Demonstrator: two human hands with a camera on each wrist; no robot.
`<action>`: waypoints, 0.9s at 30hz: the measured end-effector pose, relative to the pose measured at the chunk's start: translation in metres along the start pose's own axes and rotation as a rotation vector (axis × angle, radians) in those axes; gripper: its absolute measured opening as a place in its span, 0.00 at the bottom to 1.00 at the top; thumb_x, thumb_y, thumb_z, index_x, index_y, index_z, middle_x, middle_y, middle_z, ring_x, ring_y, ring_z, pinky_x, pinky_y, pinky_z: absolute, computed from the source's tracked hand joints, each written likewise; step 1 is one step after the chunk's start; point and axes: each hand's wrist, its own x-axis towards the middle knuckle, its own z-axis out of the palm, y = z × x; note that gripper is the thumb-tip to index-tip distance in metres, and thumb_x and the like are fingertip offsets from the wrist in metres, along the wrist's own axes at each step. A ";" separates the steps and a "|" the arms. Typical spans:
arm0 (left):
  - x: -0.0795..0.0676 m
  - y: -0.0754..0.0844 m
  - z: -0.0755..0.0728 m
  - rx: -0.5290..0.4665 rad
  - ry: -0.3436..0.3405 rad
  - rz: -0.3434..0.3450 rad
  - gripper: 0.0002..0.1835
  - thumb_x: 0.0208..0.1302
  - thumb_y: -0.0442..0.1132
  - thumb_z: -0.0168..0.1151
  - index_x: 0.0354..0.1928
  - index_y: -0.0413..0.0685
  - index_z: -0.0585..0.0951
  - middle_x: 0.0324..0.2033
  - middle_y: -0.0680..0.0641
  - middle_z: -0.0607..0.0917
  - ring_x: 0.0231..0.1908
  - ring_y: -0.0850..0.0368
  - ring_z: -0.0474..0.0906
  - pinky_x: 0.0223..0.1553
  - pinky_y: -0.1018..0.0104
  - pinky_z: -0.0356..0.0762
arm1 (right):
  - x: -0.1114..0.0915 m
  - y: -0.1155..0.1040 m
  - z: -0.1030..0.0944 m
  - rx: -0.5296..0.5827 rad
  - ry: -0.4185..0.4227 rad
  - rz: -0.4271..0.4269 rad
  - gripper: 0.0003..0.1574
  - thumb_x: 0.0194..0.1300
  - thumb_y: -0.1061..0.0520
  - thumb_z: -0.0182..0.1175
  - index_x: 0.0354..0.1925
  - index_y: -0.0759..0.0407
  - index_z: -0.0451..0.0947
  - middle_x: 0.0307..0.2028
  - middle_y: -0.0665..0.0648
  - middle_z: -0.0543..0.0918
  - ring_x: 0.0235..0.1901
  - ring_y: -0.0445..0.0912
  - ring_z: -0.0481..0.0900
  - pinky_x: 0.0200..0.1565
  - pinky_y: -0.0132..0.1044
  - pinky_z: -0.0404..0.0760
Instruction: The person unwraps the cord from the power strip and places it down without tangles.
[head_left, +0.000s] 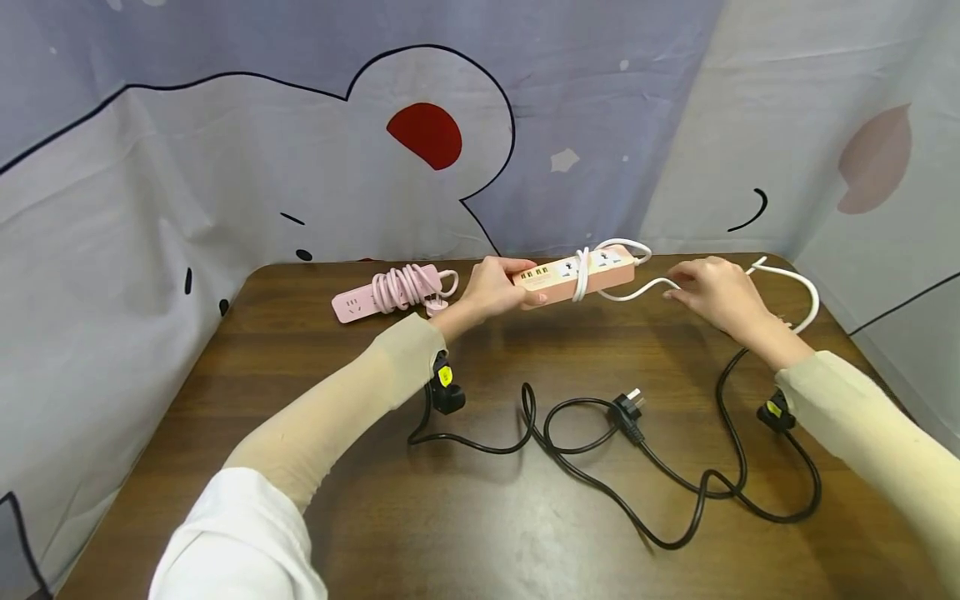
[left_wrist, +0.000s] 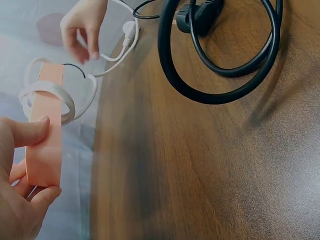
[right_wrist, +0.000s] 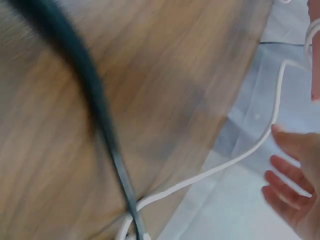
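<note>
My left hand (head_left: 491, 287) grips the left end of a peach-coloured power strip (head_left: 551, 290), its white socket face turned up. Thumb and fingers pinch the strip's end in the left wrist view. White cord (head_left: 581, 275) is looped round its middle, and a length runs on toward my right hand (head_left: 720, 292). In the right wrist view the thumb tip lies right at this white cord (right_wrist: 215, 170), while the other fingers stand apart, loosely bent. A white plug (left_wrist: 129, 29) on the cord shows behind the right hand in the left wrist view.
A pink power strip (head_left: 352, 306) with its pink cord (head_left: 397, 287) wound round it lies at the back left of the wooden table (head_left: 420, 500). Black cable (head_left: 600, 483) with a black plug (head_left: 624, 408) snakes across the front. A patterned curtain (head_left: 262, 167) hangs behind.
</note>
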 end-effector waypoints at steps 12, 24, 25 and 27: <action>-0.003 0.004 -0.003 -0.024 0.001 0.004 0.30 0.44 0.43 0.77 0.55 0.51 0.82 0.50 0.49 0.86 0.41 0.62 0.78 0.36 0.75 0.71 | 0.023 -0.023 0.029 0.097 0.087 -0.228 0.16 0.43 0.59 0.76 0.31 0.64 0.83 0.30 0.62 0.86 0.35 0.57 0.80 0.37 0.51 0.76; -0.003 0.000 -0.003 -0.049 -0.017 0.006 0.30 0.45 0.42 0.77 0.54 0.49 0.82 0.48 0.48 0.86 0.38 0.63 0.77 0.34 0.77 0.70 | 0.023 -0.026 0.044 0.152 -0.025 -0.213 0.06 0.50 0.66 0.70 0.31 0.64 0.85 0.29 0.61 0.87 0.31 0.56 0.84 0.36 0.51 0.79; -0.003 -0.001 -0.003 -0.054 -0.019 0.007 0.30 0.44 0.42 0.77 0.54 0.48 0.82 0.48 0.48 0.86 0.38 0.64 0.77 0.34 0.77 0.70 | 0.023 -0.025 0.044 0.158 -0.030 -0.202 0.06 0.50 0.66 0.70 0.31 0.64 0.85 0.29 0.61 0.87 0.30 0.56 0.85 0.35 0.51 0.79; -0.003 -0.002 -0.003 -0.065 -0.027 0.008 0.30 0.44 0.41 0.77 0.54 0.48 0.83 0.48 0.47 0.87 0.37 0.64 0.77 0.33 0.77 0.70 | 0.025 -0.023 0.044 0.168 -0.043 -0.161 0.05 0.51 0.66 0.70 0.30 0.65 0.85 0.28 0.61 0.88 0.30 0.56 0.85 0.35 0.52 0.79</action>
